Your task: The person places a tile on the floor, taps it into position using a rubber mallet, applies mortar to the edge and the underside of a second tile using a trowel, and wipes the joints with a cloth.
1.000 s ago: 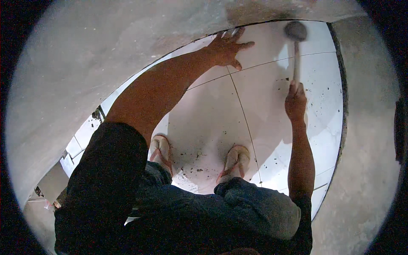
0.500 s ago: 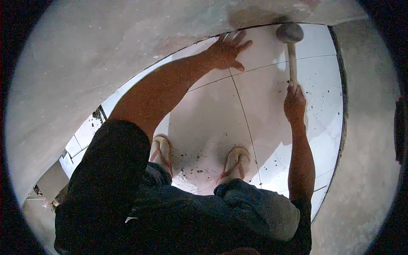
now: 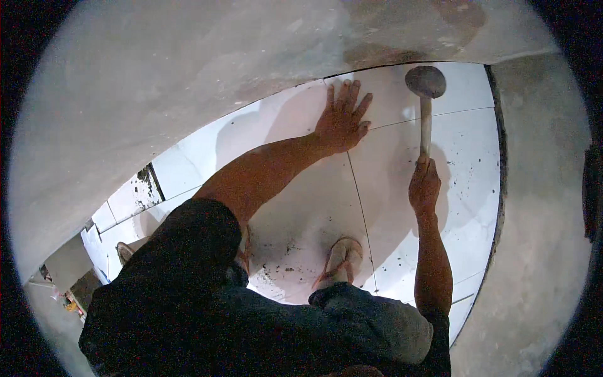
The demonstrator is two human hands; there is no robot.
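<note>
Spread flat, my left hand [image 3: 342,125] rests with fingers apart on the white floor tiles [image 3: 396,144] near the far wall's foot. My right hand [image 3: 424,185] grips the pale wooden handle of a rubber mallet [image 3: 426,80], whose dark round head lies over the far right tile close to the wall. Thin joint lines cross between the tiles, and dark crumbs are scattered on them.
Bare plastered walls [image 3: 157,75] bound the tiles at the far side and right [image 3: 534,207]. My sandalled right foot [image 3: 342,257] stands on the tiles. At left are a dark gap beside a tile [image 3: 149,183] and a grey patch with small debris [image 3: 69,276].
The view has shifted, so floor and mallet appear lower. My left hand has drawn slightly back from the wall's foot, fingers still spread. My right hand still grips the mallet.
</note>
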